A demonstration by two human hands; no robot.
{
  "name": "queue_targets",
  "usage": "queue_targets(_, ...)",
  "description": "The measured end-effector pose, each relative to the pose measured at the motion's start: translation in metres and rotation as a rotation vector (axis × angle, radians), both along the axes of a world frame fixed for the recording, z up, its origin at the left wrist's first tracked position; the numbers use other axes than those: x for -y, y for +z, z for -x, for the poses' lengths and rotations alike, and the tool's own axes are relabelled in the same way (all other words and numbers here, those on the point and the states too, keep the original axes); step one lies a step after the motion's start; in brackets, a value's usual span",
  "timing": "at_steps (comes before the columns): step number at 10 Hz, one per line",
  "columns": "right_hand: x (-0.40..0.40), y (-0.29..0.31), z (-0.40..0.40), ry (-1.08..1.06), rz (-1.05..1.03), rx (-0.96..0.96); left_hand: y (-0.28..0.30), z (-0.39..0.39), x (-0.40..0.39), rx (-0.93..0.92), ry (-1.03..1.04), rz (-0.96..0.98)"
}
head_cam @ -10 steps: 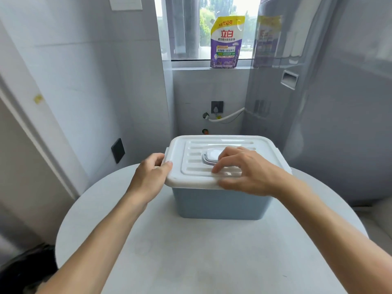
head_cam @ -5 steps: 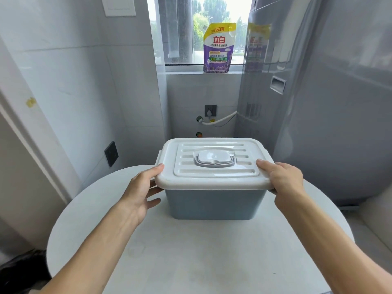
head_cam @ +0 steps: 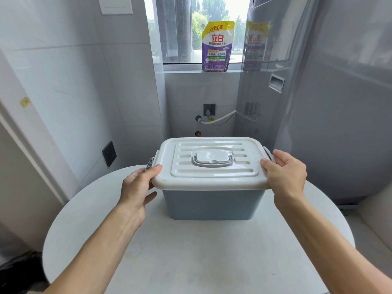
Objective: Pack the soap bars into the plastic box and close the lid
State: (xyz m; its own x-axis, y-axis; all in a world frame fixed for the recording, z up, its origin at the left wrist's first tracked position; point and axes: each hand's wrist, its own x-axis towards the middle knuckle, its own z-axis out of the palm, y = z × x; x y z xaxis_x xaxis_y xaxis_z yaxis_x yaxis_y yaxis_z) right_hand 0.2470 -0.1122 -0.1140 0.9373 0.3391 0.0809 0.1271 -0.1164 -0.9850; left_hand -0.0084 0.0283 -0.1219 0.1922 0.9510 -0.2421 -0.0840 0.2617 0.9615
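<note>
A blue plastic box stands on the round white table with its white ribbed lid lying flat on top, a grey handle folded down in the lid's middle. My left hand holds the lid's left front corner, thumb on top, by the grey side latch. My right hand grips the lid's right edge at the other latch. No soap bars are visible; the box's inside is hidden.
A purple and yellow detergent pouch stands on the window sill behind. A tall grey appliance fills the right side. White tiled walls close in on the left, with a dark socket low down.
My right hand left the lid's centre handle and went to the right edge. My left hand slid slightly down the left corner. The camera came closer and tilted.
</note>
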Motion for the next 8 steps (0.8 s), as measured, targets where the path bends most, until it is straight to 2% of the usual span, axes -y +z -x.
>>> queue_targets(1, 0.0013, 0.0020, 0.0025, -0.010, 0.077, 0.171, 0.0015, -0.0047, 0.0019, 0.056, 0.038, 0.030)
queue_targets(2, 0.0021, 0.0030, 0.0031, -0.006, 0.083, 0.199, 0.0016, -0.0068, 0.0021, 0.077, 0.048, 0.012)
queue_targets(4, 0.0059, 0.0004, 0.0048, 0.019, 0.066, 0.236, 0.0004, -0.0099, 0.0028, -0.225, 0.070, -0.339)
queue_targets(5, 0.0069, 0.0017, 0.0049, 0.053, 0.123, 0.368, 0.0044, -0.0083, 0.0024, -0.438, 0.089, -0.518)
queue_targets(6, 0.0074, 0.0028, 0.0051, 0.091, 0.159, 0.420, 0.0051, -0.0077, 0.0037, -0.552, 0.117, -0.622)
queue_targets(7, 0.0074, 0.0008, 0.0011, 0.128, 0.209, 0.441, 0.0030, -0.0086, 0.0040, -0.550, 0.120, -0.619)
queue_targets(8, 0.0089, 0.0082, -0.0037, 0.123, 0.223, 0.360, 0.0096, -0.0077, -0.0009, -0.531, 0.095, -0.559)
